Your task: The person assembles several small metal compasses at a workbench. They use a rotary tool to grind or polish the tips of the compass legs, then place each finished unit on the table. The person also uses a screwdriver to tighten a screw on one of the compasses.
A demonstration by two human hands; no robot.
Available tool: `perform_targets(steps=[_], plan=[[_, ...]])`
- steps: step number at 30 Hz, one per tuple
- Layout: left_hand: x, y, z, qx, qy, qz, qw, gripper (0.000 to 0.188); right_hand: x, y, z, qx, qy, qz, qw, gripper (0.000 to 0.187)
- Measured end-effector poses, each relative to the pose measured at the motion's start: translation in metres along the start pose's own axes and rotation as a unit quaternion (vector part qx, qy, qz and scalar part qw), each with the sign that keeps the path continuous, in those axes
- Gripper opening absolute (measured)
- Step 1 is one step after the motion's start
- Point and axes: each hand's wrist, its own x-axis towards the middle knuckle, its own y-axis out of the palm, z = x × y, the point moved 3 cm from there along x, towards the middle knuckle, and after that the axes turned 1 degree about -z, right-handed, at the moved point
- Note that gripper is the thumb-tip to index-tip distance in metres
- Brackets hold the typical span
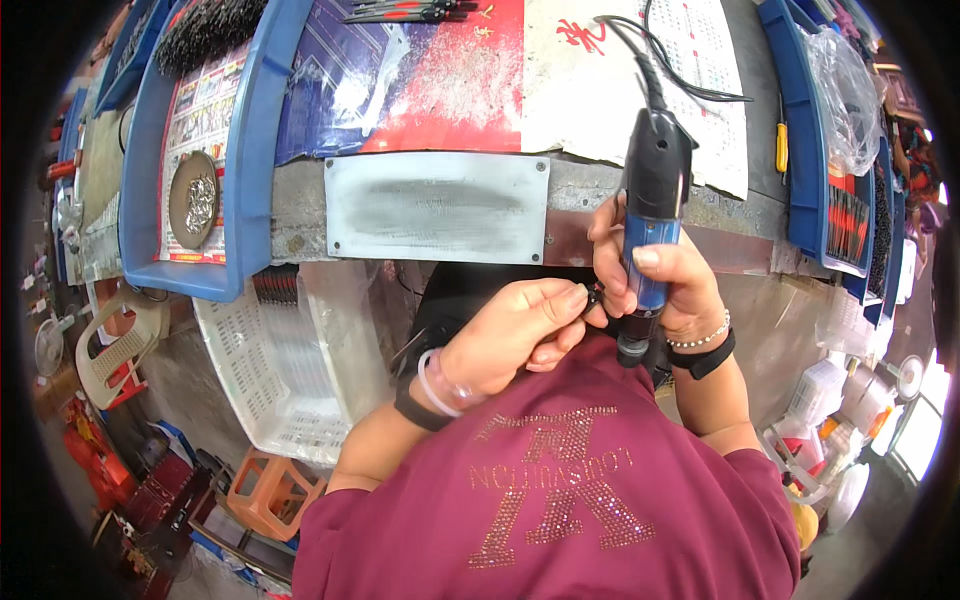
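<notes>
My right hand (688, 282) is wrapped round a blue and black electric screwdriver (657, 165), held upright with its cable end up and its tip pointing down toward my shirt. Close beside it, my left hand (520, 325) is closed in a pinch on a small dark piece (593, 297); its kind is mostly hidden by the fingertips. Fingers of my right hand come close to this piece, and I cannot tell whether they touch it. Both hands are just in front of the bench edge, over my lap.
A pale metal plate (437, 207) is fixed to the bench edge. At the left, a blue tray (245, 150) holds a round dish (186, 205) of small metal parts. A white crate (243, 350) stands below. Slim black-and-red pieces (415, 10) lie far back; a yellow-handled screwdriver (781, 148) lies right.
</notes>
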Motion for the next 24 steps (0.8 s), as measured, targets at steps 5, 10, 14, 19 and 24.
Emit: perform_targets(steps=[5, 10, 14, 19, 24], plan=[[-0.011, 0.023, -0.018, 0.539, 0.397, -0.157, 0.726, 0.029, -0.012, 0.006, 0.0, 0.022, -0.089, 0.035, 0.995, 0.049], [-0.015, 0.037, -0.024, 0.666, 0.432, -0.19, 0.578, 0.033, -0.016, 0.001, -0.004, 0.065, -0.109, 0.018, 0.992, 0.05], [-0.014, 0.041, -0.026, 0.69, 0.416, -0.194, 0.56, 0.034, -0.017, -0.006, -0.008, 0.077, -0.106, 0.008, 0.991, 0.048], [-0.01, 0.039, -0.026, 0.671, 0.373, -0.199, 0.609, 0.029, -0.014, -0.01, -0.01, 0.049, -0.1, -0.017, 0.994, 0.049], [-0.005, 0.033, -0.022, 0.629, 0.349, -0.2, 0.665, 0.024, -0.014, -0.012, -0.012, 0.035, -0.095, -0.024, 0.995, 0.049]])
